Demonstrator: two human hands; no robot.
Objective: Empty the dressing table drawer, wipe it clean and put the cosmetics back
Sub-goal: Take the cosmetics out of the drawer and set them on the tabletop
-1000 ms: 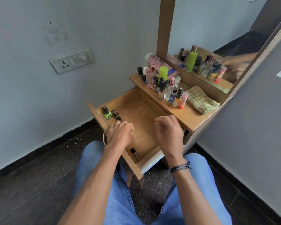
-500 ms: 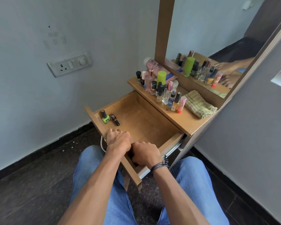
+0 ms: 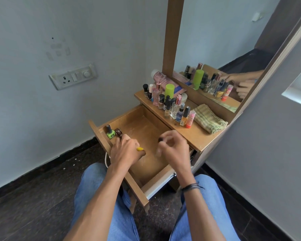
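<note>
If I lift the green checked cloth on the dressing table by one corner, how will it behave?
The green checked cloth lies folded in soft, rumpled layers, so it would probably unfold and hang limp. It looks like thin fabric, likely light for its size. Pushed, it may bunch up rather than slide, and cannot roll.

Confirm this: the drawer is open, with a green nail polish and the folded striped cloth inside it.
One error: the head view shows the folded striped cloth on the table top, beside the bottles. The drawer is open, with the green nail polish inside.
</note>
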